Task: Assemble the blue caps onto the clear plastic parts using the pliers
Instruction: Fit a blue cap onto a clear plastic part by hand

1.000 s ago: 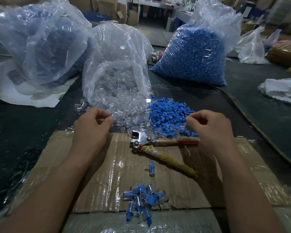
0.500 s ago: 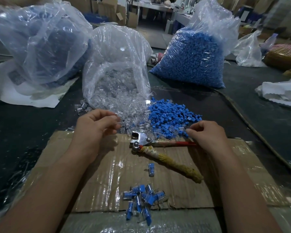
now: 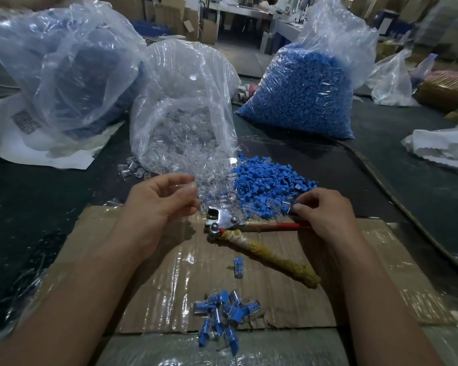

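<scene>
A dark surface (image 3: 37,196) runs through a workshop with cartons (image 3: 196,19) stacked in the background. A taped cardboard sheet (image 3: 154,281) lies on it in front of the person. At far left a cloudy bag (image 3: 64,75) stands on white paper (image 3: 37,151); its bluish contents are too hazy to identify. The left hand (image 3: 156,204) hovers over the cardboard's far edge. Its fingers (image 3: 175,180) curl towards the thumb and pinch a clear part (image 3: 189,186), which is too blurred for its shape to be made out. Behind that hand a middle bag (image 3: 183,114) lies open. Loose clear parts (image 3: 217,183) spill from its mouth right up to those fingertips.

The pliers (image 3: 224,223) rest on the cardboard just right of the left hand. Their head points left and the handles are splayed, one wrapped in yellowish cloth and one red. Near the wrapped handle lies a single capped piece (image 3: 238,267), and nearer the person is a cluster of finished pieces (image 3: 222,318). A heap of loose blue caps (image 3: 265,178) sits against the clear parts.

The right hand (image 3: 325,215) is at that heap's near right edge. Its thumb and forefinger are pressed together on a blue cap (image 3: 296,206), which the fingertips mostly hide. Its palm covers the end of the red handle, and whether it touches the handle cannot be told. Behind stands a full bag of blue caps (image 3: 302,88). Both forearms are cut off by the lower edge.
</scene>
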Available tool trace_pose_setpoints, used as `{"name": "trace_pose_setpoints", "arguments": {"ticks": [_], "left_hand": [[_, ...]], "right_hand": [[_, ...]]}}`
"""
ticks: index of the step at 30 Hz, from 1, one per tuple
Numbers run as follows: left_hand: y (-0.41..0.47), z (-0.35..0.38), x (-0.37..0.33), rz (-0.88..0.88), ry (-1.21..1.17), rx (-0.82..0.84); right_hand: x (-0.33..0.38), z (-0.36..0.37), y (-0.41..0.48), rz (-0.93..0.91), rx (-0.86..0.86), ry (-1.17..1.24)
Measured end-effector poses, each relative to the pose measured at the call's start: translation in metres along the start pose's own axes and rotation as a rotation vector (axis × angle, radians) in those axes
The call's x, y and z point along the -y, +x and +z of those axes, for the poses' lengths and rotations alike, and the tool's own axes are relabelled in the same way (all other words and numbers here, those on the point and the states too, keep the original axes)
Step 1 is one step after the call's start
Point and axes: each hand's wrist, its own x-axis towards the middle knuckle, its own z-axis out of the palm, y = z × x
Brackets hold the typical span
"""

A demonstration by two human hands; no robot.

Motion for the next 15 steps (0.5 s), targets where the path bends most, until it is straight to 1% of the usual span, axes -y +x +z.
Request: {"name": "trace_pose_setpoints", "arguments": {"ticks": [3,6,8,11,15], "left_hand": [[-0.001,0.000,0.001,-0.010,0.050,0.029],[-0.001,0.001,0.002,-0.027,0.026,0.019],[-0.002,0.002,0.001,-0.011,0.029,0.038],[-0.007,0.005,0.000,0.016,0.073,0.108],[-0.010,0.010,0.001,0.019,0.065,0.119]], "right_hand": [[0.000,-0.003,-0.002,-0.022,-0.083,0.142],[0.006,-0.004,-0.005,-0.056,-0.087,0.260],[0.014,-0.003,-0.010,-0.106,-0.065,0.314],[0.032,0.002,-0.021,-0.150,0.010,0.477],[0.053,0.010,-0.038,-0.248,0.074,0.598]]}}
